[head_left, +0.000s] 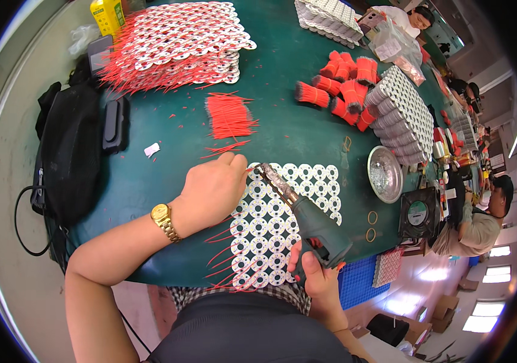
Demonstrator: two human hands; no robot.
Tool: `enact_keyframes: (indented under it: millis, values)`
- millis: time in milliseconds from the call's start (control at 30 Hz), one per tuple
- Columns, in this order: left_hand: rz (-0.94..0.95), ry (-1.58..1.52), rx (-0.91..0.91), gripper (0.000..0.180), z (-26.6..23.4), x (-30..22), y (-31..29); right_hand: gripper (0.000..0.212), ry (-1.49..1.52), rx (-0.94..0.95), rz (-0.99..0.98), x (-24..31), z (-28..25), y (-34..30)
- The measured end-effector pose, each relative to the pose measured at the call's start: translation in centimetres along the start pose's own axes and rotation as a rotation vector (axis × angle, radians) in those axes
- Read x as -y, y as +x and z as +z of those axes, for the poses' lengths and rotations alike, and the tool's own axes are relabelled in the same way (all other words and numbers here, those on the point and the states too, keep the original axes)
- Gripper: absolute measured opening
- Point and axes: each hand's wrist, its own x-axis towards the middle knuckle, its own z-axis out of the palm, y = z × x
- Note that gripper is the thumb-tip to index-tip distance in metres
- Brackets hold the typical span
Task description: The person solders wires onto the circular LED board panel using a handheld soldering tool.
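right grip [319,281] snug round soldering gun [316,219]

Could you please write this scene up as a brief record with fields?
Left hand: appears to pinch a thin red wire, grip partly hidden
Left wrist: gold-coloured metal watch
Right hand: holds a dark green gun-shaped tool, tip by the wire
Workpiece: white sheet of joined round boards, red wires along its left edge
Beyond: flat pile of straight red wires
Right of sheet: round silver metal bowl
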Motion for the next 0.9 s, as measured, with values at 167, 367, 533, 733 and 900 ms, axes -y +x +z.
enact_keyframes:
  millis: [167,367,533,733,900]
  values:
    - [-0.008,0.031,0.015,0.015,-0.1,0.0,0.1,0.039,-0.079,-0.006,-0.018,0.0,0.2,0.2]
    - [-0.001,0.021,0.024,0.013,0.0,-0.1,0.8,0.043,0.102,0.017,-0.102,-0.5,-0.3,0.3]
    - [-0.017,0.023,0.022,0.012,-0.2,-0.5,0.6,0.051,0.298,0.055,0.010,-0.4,-0.7,1.0]
    - [0.018,0.140,0.097,0.011,-5.7,-0.6,0.5,0.045,0.716,0.102,0.011,-1.2,-2.0,1.2]
    - [-0.094,-0.033,-0.053,0.005,-6.3,-1.9,1.4,0.055,0.965,0.157,0.039,-1.1,-2.4,0.9]
